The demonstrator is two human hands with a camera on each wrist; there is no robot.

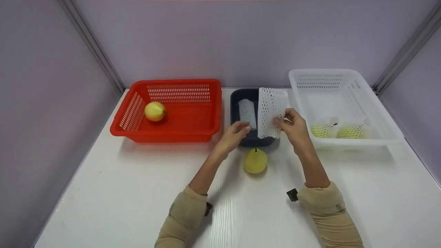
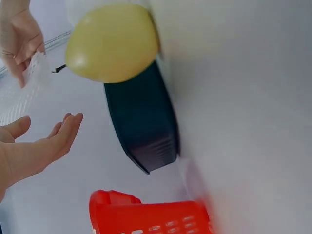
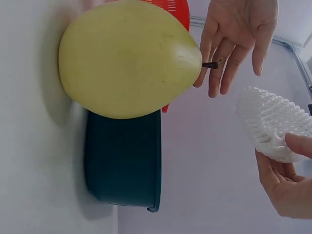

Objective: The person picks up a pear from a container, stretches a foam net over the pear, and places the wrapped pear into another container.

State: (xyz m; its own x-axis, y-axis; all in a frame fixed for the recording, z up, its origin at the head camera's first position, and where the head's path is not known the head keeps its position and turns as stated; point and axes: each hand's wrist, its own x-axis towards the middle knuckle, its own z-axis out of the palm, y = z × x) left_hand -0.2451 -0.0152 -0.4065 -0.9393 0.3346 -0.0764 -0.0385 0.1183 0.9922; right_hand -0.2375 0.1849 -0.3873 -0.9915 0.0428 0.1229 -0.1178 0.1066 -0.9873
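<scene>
My right hand pinches a white foam fruit net between thumb and fingers, holding it up over the dark blue bin. In the right wrist view the net bulges slightly at its mouth. My left hand is beside the net at the bin's near left side, its fingers loosely extended with nothing in them. A second foam net lies in the bin. Just in front of the bin a yellow pear stands upright on the table, stem up, apart from both hands.
To the left stands a red basket with one yellow pear inside. A white basket at the right contains two net-wrapped pears near its front wall. Pale partition walls enclose the white table.
</scene>
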